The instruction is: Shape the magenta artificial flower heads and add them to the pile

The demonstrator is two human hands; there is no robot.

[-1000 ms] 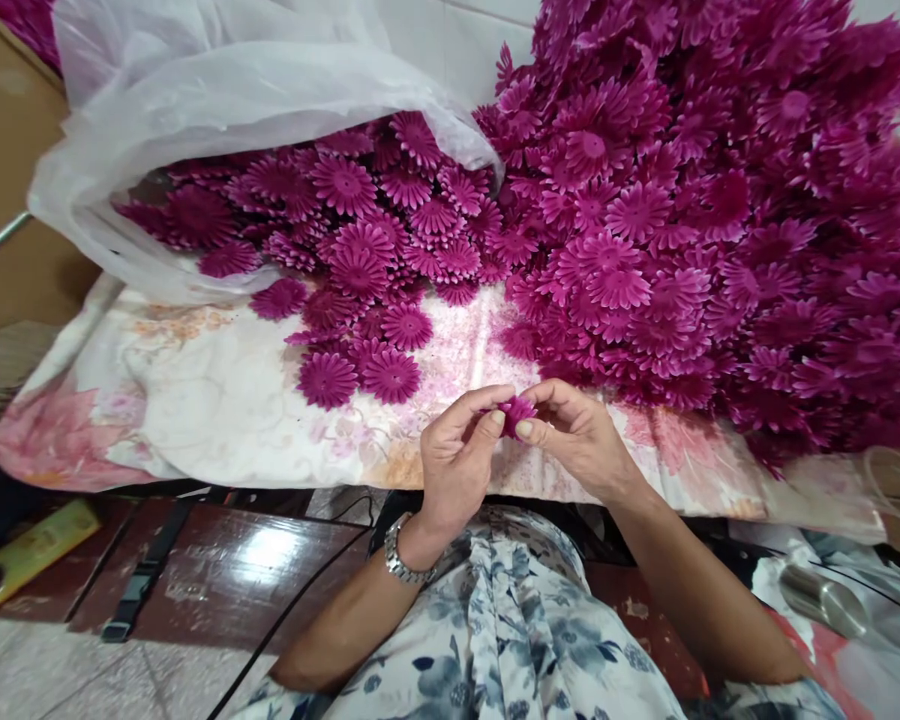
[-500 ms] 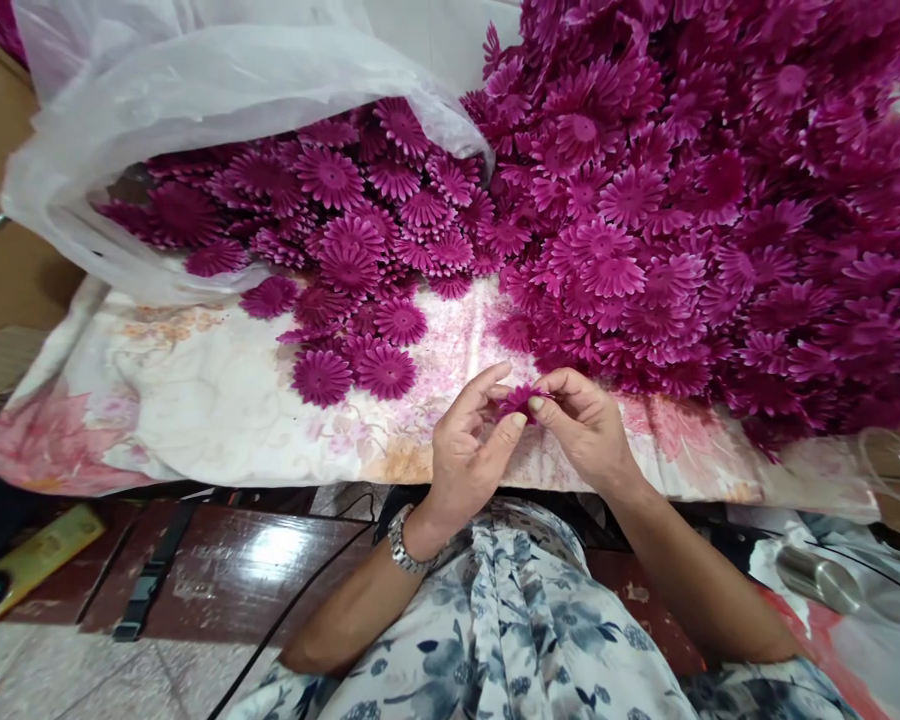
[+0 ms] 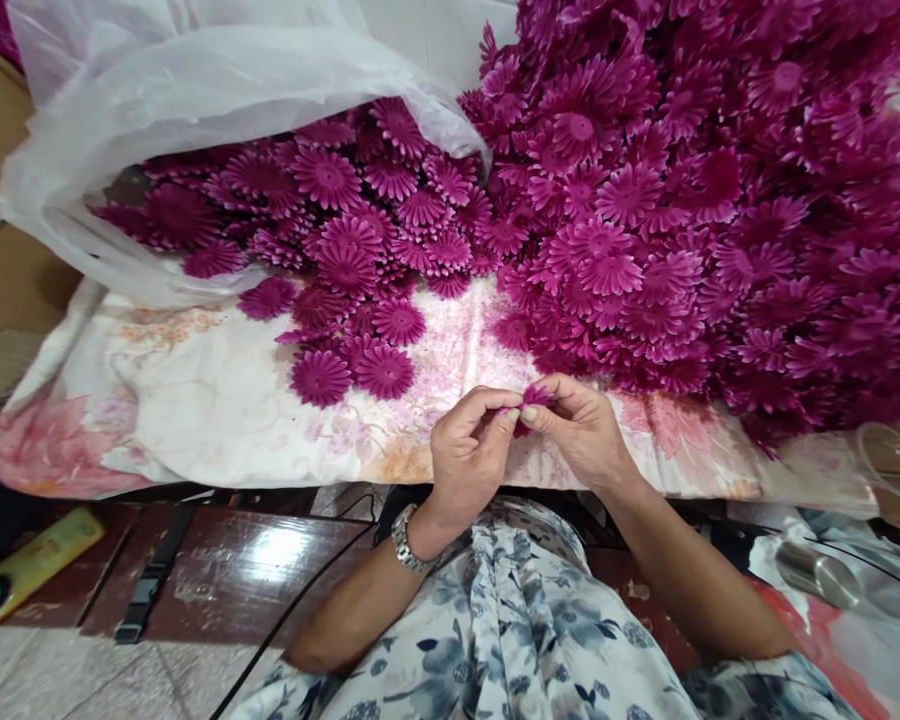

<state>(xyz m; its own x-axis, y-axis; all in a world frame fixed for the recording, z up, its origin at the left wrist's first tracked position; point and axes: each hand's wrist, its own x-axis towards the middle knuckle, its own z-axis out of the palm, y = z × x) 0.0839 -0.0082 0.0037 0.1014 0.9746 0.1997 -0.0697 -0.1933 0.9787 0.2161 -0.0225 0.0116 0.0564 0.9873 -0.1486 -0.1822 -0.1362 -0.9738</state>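
Note:
Between my two hands is a magenta artificial flower [image 3: 535, 397], held just above the front of the cloth-covered table. My left hand [image 3: 471, 445] pinches its left edge between thumb and fingertips, with a watch on the wrist. My right hand [image 3: 581, 428] grips the other side of the flower, thumb in front and fingers behind. The fingers cover much of the flower. Beyond my right hand rises a large heap of magenta flowers [image 3: 630, 250]. A few loose flowers [image 3: 385, 371] lie on the cloth left of my hands.
A white plastic bag [image 3: 217, 75] lies open at the back left, with many flowers spilling out. The floral cloth [image 3: 217, 400] covers the table. A clear plastic cup [image 3: 891, 460] lies at the right edge. Below are a metal cylinder [image 3: 817, 575] and a brown wooden bench [image 3: 217, 570].
My left fingers have closed from a looser, spread pose to a pinch on the flower's edge. The flower has tipped up slightly. The heap and bag look unchanged.

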